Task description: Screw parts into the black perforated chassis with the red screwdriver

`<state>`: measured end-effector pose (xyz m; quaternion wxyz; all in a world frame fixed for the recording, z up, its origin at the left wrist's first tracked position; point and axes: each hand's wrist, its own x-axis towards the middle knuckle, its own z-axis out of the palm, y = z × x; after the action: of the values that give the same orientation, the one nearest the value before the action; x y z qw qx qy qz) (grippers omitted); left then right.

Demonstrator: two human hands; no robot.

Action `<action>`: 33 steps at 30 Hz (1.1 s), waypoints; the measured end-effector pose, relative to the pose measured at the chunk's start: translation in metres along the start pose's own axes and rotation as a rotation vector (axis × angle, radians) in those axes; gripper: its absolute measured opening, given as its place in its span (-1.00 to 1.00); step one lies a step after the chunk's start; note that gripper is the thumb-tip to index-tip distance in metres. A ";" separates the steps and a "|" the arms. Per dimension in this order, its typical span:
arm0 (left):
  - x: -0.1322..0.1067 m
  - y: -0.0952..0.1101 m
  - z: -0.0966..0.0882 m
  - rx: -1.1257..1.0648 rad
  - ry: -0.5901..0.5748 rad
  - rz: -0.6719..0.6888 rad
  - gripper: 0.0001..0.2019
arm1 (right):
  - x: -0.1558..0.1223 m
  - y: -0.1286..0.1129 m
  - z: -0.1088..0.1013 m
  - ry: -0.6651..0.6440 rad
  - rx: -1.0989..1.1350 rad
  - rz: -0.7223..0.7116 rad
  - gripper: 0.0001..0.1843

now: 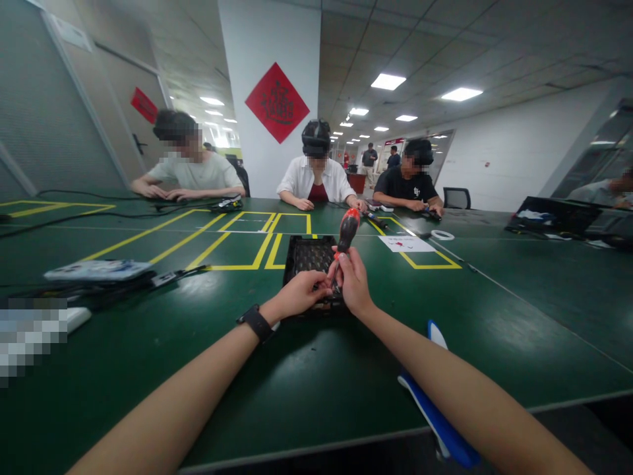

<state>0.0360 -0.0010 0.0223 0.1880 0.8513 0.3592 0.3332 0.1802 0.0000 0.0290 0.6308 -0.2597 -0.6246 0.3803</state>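
right hand (355,280) closed round the screwdriver (349,228), best held straight; left hand (302,293), its grip unclear, at the black tray (291,257)

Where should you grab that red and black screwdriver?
Probably by its fat handle, from above: the screwdriver points handle-up, tilted slightly, and that thick part sticks out clear, while the right hand and left hand crowd the thinner part below.
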 end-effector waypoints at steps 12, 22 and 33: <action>-0.001 0.002 0.000 0.001 0.006 -0.046 -0.83 | -0.001 -0.003 0.001 0.025 0.017 -0.019 -0.73; 0.000 0.002 0.000 -0.038 -0.003 -0.035 -0.82 | -0.001 -0.001 0.001 -0.006 0.002 -0.001 -0.70; 0.000 0.000 -0.001 -0.030 -0.002 -0.009 -0.85 | -0.001 0.000 0.001 -0.021 0.010 -0.005 -0.68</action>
<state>0.0353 -0.0006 0.0226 0.2025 0.8471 0.3578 0.3368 0.1797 -0.0008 0.0286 0.6264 -0.2509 -0.6300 0.3845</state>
